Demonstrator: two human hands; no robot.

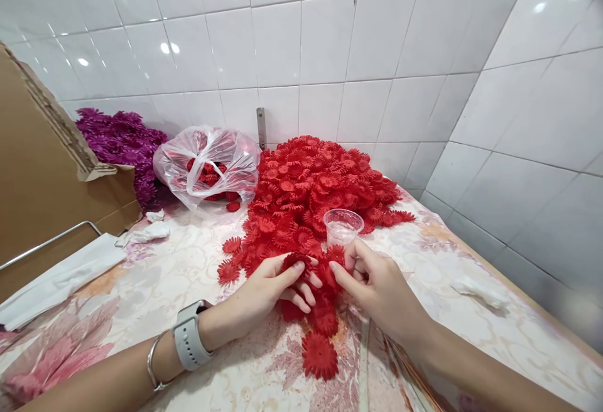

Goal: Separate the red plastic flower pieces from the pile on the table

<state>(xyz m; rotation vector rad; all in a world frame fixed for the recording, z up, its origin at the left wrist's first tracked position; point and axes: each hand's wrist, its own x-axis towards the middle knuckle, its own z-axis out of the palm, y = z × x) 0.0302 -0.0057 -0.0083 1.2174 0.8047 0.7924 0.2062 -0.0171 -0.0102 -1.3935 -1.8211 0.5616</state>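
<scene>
My left hand (285, 283) holds a dark red fabric flower (298, 262) between thumb and fingers, the other fingers spread beneath it. To its right, my right hand (379, 286) is closed with the fingers curled in, beside a red fabric flower (336, 254); what it grips, if anything, I cannot make out. Just behind the hands a clear plastic cup (343, 227) stands against a big heap of red fabric flowers (320, 176). One loose red flower (320, 355) lies flat on the tablecloth in front of my hands.
A clear plastic bag (210, 167) with red flowers inside stands left of the heap, next to purple flowers (123, 145). A cardboard box (56, 161) is at far left. Thin brown sticks (402, 358) lie below my right wrist. White tiled walls (325, 35) close off the back and right.
</scene>
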